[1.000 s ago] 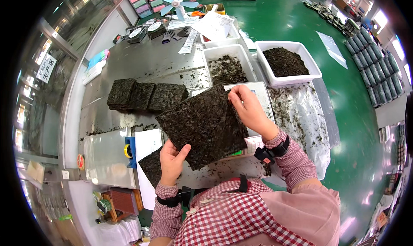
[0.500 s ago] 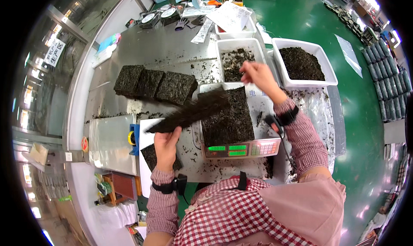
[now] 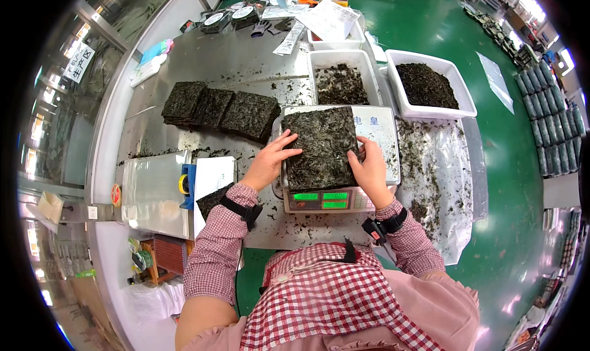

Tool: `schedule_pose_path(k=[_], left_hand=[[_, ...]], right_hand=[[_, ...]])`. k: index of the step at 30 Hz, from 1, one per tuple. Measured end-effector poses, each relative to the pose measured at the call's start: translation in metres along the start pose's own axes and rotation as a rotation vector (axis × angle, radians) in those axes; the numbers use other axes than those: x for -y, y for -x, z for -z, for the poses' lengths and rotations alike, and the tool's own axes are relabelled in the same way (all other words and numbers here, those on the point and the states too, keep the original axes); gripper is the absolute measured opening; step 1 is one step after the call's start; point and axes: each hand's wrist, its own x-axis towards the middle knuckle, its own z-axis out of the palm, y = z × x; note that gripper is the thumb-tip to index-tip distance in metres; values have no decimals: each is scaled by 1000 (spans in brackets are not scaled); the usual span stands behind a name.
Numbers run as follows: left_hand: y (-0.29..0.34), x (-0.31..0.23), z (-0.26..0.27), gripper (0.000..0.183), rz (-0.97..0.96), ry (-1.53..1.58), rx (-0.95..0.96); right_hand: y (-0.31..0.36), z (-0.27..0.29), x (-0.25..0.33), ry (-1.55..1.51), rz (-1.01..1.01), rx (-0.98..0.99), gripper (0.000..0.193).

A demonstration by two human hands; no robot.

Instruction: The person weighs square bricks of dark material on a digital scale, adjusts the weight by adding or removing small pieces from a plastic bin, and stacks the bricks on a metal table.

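A square stack of dark seaweed sheets lies on the plate of a digital scale. My left hand is open at the stack's left side, its spread fingertips resting on the top sheet. At the right edge, my right hand touches the stack with the thumb over the rim and the fingers apart. The undersides of both hands are hidden. Several more seaweed stacks sit in a row on the metal table to the left. Below my left forearm, part of another seaweed piece shows.
Behind the scale stand a white bin with seaweed scraps and a fuller white bin. A blue tape dispenser and clear plastic bags lie at the left. Crumbs litter the table; papers lie at the back.
The sheets in my left hand are now down on the scale's stack. My right hand has come back from near the scrap bin to the stack's right edge.
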Motion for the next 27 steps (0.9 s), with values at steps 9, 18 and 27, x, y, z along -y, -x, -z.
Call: schedule_pose_path(k=[9,18,27], left_hand=[[234,114,-11,63,1065,-394,-536],[346,130,-50,99,1400,-366,-396],[282,69,13,24,724,-26,-842]], right_hand=[[4,53,-46,225,368,-37,35],[47,57,-42,413,417,53,17],[141,64,-37,392,422,107,22]])
